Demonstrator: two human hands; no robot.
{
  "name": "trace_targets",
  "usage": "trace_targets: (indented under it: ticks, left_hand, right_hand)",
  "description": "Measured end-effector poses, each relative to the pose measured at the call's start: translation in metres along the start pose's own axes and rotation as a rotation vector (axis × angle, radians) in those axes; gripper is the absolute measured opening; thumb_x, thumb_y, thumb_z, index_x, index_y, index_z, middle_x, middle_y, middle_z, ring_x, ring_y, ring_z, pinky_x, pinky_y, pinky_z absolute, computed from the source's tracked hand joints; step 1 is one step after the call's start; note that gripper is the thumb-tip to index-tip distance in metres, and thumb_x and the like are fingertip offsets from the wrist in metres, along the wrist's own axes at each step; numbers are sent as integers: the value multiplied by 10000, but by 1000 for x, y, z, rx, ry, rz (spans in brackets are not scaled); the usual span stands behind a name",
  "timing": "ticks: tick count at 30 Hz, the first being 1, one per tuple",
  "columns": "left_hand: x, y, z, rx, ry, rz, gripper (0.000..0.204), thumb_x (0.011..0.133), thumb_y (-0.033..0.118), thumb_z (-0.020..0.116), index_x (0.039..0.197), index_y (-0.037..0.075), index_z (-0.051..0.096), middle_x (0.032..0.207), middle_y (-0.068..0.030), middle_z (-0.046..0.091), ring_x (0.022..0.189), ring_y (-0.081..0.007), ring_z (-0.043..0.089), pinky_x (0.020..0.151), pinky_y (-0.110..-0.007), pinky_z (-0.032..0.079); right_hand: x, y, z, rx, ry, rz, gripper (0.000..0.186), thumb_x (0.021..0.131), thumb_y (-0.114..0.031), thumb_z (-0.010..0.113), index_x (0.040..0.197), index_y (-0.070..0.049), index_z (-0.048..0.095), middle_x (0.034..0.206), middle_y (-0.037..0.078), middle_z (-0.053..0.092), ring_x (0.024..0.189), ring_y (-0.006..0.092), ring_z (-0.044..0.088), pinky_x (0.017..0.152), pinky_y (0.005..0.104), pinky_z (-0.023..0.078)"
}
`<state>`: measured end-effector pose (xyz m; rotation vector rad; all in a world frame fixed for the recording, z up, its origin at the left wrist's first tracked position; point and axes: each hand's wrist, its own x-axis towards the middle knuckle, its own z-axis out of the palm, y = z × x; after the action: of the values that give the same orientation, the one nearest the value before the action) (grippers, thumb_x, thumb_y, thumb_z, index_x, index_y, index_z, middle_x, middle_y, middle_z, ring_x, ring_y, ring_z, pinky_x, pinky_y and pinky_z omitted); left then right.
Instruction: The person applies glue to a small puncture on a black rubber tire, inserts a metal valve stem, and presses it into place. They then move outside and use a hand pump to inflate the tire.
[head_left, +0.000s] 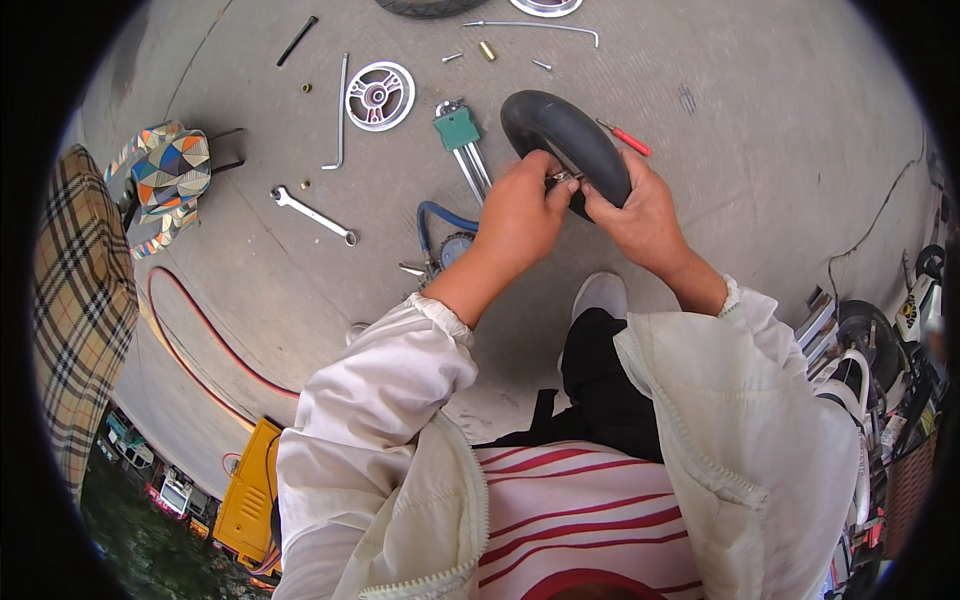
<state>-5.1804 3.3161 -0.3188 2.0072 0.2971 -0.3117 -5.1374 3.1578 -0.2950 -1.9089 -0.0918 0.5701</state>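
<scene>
A black, plump inner tube is held up in front of me over the concrete floor. My right hand is closed round its near right side, thumb toward the inside of the ring. My left hand pinches the metal valve stem on the tube's inner side; the fingers partly hide it. Just beyond my right hand lies a red-handled screwdriver. Beside my left wrist is a pressure gauge with a blue hose, partly covered by my forearm. A hex key set in a green holder lies left of the tube.
A wheel rim, combination wrench, long bent rod and small bolts lie on the floor. A tyre is at the far edge. A red hose runs to a yellow case. Scooter parts crowd the right.
</scene>
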Motion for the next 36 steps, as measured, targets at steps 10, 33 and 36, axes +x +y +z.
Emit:
trace_targets:
  ticks: [10, 33, 36]
  left_hand:
    - [6, 11, -14, -28, -20, 160, 207, 878, 128, 615, 1072, 57, 608, 899, -212, 634, 868, -395, 612, 737, -441, 481]
    - [-10, -20, -177, -984, 40, -68, 104, 971, 135, 561, 996, 53, 619, 821, 7, 530, 630, -66, 423, 476, -192, 298]
    - [-19, -24, -179, -977, 16, -29, 134, 951, 113, 586, 1051, 34, 630, 823, 0, 558, 614, -66, 427, 476, -204, 302]
  right_hand:
    - [6, -14, -1, -108, -81, -73, 374, 797, -170, 710, 1064, 17, 526, 881, 169, 608, 822, 215, 618, 734, 362, 483]
    - [-46, 40, 255, -1027, -499, -1064, 251, 792, -201, 601, 961, -26, 664, 952, 115, 629, 945, 269, 584, 910, 422, 391]
    - [-58, 61, 288, -1069, -452, -850, 247, 798, -185, 584, 974, -30, 663, 951, 120, 634, 938, 273, 584, 916, 447, 373]
